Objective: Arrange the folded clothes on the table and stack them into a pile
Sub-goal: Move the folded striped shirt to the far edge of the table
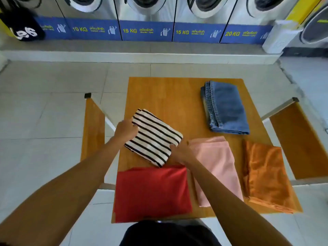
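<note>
Square orange-brown wooden desk point(177, 96) occupies the centre of the frame, with five folded garments on or above it.

Black-and-white striped folded garment point(153, 136): centre-left of the frame, turned at an angle to the desk edges. Left hand point(126, 130) is closed on its left edge, fingers curled over the fabric. Right hand point(179, 152) grips its lower right corner. Whether the garment is lifted clear of the desk or resting on it cannot be told with certainty; its near corner overlaps the top edge of the red garment.

Red folded garment point(152, 192): lower centre, lying flat at the near left part of the desk, its near edge overhanging the desk rim.

Pale pink folded garment point(218, 167): just right of the red one, flat, partly crossed by the right forearm.

Orange folded garment point(266, 176): lower right, flat, just beside the pink one, reaching the near right corner of the desk.

Blue folded denim jeans point(225, 107): upper right of the desk, flat, well apart from the striped garment.

Two orange-brown wooden chairs point(93, 128) flank the desk, left and right. A row of front-loading washing machines point(147, 18) with blue weight labels runs across the top of the frame above a pale tiled floor point(44, 112)
</note>
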`<action>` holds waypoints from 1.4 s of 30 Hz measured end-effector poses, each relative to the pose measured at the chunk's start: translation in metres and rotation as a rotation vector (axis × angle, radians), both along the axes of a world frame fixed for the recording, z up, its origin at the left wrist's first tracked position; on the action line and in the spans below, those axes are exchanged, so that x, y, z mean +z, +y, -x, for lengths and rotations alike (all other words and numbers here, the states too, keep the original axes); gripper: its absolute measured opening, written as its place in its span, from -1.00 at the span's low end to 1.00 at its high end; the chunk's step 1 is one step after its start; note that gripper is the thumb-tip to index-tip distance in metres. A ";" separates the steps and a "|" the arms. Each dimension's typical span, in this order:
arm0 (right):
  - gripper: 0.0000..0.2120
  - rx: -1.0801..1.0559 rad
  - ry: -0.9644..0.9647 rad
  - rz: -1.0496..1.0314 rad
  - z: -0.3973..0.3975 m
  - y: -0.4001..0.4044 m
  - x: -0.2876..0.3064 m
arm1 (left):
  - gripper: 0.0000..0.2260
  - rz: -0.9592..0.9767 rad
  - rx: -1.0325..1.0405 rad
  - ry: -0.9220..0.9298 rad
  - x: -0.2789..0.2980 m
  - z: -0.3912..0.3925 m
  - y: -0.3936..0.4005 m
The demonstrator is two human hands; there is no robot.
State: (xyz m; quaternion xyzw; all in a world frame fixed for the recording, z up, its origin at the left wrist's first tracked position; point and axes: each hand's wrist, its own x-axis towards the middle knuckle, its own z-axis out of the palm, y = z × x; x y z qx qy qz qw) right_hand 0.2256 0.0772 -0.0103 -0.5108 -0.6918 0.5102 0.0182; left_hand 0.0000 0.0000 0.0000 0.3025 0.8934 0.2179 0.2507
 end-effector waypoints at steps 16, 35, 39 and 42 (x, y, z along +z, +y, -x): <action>-0.58 -0.384 0.042 0.241 0.032 0.047 -0.028 | -0.34 0.132 0.236 -0.091 -0.056 0.000 0.002; -0.67 -0.159 0.234 0.125 0.063 0.108 -0.043 | -0.64 -0.111 0.494 -0.095 -0.062 0.013 0.024; -0.65 -0.148 0.279 0.078 0.101 0.156 -0.031 | -0.68 -0.192 0.491 -0.057 -0.046 0.056 0.074; -0.65 -0.152 0.311 0.046 0.136 0.195 -0.018 | -0.72 -0.261 0.485 0.010 -0.033 0.093 0.114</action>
